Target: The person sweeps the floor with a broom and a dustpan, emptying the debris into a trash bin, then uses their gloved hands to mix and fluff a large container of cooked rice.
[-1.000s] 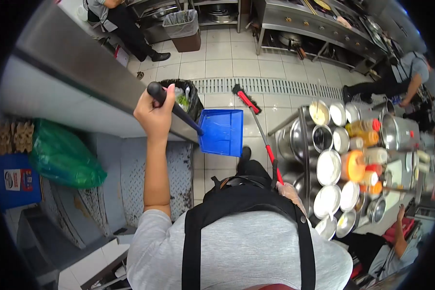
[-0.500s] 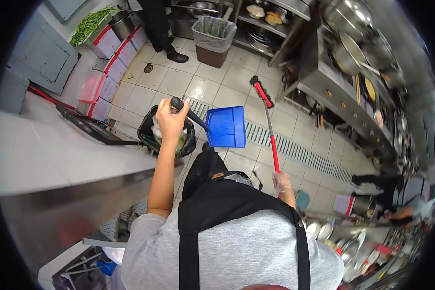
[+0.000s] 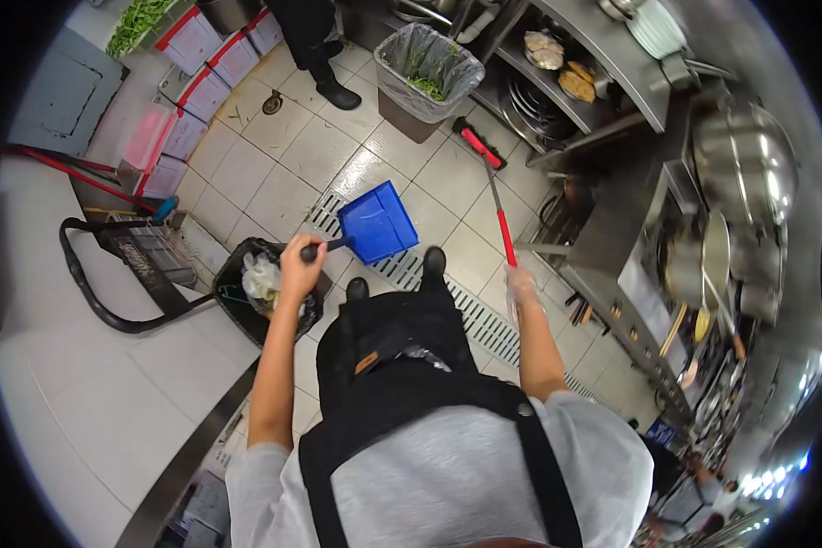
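While the left hand [image 3: 302,264] has its fingers wrapped round the dark handle of a blue dustpan [image 3: 381,224], the gloved right hand [image 3: 522,284] grasps a red-handled broom [image 3: 506,236]. Pale floor tiles [image 3: 274,178] lie below, the dustpan overlapping a slotted drain [image 3: 486,325]; a lined bin [image 3: 405,120] stands near steel shelving [image 3: 612,55].

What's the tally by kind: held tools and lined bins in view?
Dustpan: 1, blue, in the left hand
Long-handled brush: 1, red and black head, in the right hand
Lined bins: 2, one black-lined bin, one clear-lined bin
Total: 4
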`<state>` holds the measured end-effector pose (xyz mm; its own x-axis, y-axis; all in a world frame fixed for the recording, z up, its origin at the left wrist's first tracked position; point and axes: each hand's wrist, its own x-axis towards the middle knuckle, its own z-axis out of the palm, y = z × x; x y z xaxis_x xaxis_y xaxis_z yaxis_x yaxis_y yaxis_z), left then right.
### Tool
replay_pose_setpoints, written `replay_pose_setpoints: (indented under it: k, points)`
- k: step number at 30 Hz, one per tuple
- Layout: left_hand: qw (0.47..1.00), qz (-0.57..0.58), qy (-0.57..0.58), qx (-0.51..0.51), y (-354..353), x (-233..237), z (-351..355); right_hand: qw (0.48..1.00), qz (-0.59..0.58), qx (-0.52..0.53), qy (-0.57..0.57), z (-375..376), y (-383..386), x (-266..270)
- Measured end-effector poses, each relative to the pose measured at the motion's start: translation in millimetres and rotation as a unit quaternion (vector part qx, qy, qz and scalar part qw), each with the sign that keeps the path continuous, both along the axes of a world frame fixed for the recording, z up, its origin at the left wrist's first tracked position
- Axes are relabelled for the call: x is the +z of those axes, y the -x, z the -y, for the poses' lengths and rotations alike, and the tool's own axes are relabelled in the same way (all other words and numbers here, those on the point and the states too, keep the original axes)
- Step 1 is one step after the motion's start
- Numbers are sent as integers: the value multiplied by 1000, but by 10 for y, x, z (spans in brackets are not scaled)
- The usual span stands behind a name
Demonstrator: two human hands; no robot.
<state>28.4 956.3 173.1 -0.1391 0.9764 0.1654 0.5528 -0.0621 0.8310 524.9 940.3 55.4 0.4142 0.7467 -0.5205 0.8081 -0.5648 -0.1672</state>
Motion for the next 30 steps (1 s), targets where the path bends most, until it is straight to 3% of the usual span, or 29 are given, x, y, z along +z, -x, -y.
replay_pose_setpoints:
  k: [3,5,6,8,9,11,17,19,22,27,30]
  points:
    - [996,8,82,34,-164,-239,-165,999,7,18,-49,-1199,-258,-256]
    - [990,56,118,55,-421,-229,-353,997,21,69,42,-1635,-310,-329]
    - [985,82,138,70,-549,-261,-445,996,17,65,52,-1745,-343,-450]
    - [988,55,135,48,-736,-492,-705,997,2,-48,61,-1902,-449,-647]
    - [991,30,124,29,-852,-551,-857,998,2,11,64,-1830,-545,-801]
    - [991,-19,131,11,-1137,-702,-1180,998,-20,-9,63,-1537,-645,-869]
    - [992,-23,127,4,-1957,-1490,-1775,972,-135,-1,194,-415,-417,261]
    - [990,-15,137,19,-2109,-1590,-1829,867,-402,-203,212,-367,-590,882]
    - [986,-43,155,47,-2148,-1597,-1966,865,-333,-285,245,-539,-493,1628]
    - [988,-24,143,45,-2102,-1662,-1853,960,-186,-133,164,-889,-957,595]
    - [987,-24,156,36,-2150,-1631,-1844,967,-133,-99,193,-825,-689,113]
